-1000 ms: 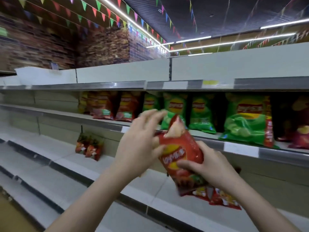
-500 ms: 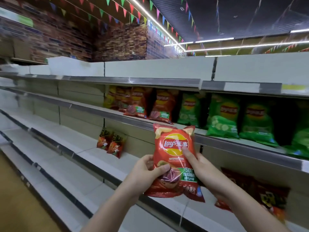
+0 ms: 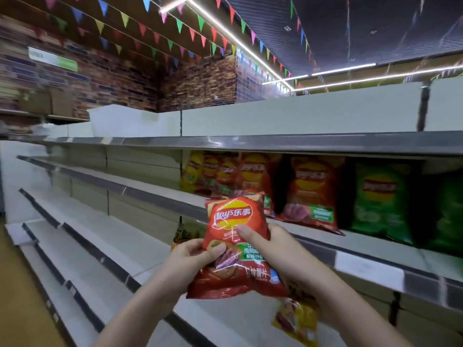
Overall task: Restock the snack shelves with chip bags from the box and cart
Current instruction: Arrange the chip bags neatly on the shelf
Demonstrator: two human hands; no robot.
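Gripping one red chip bag upright in front of the shelves with left hand and right hand, restock looks early: middle shelf holds red and green bags on its right part only, lower shelves mostly bare.

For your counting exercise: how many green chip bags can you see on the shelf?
2: one green bag stands on the stocked shelf right of the red bags; a second green bag sits at the frame's right edge. More may be hidden behind or beyond view.
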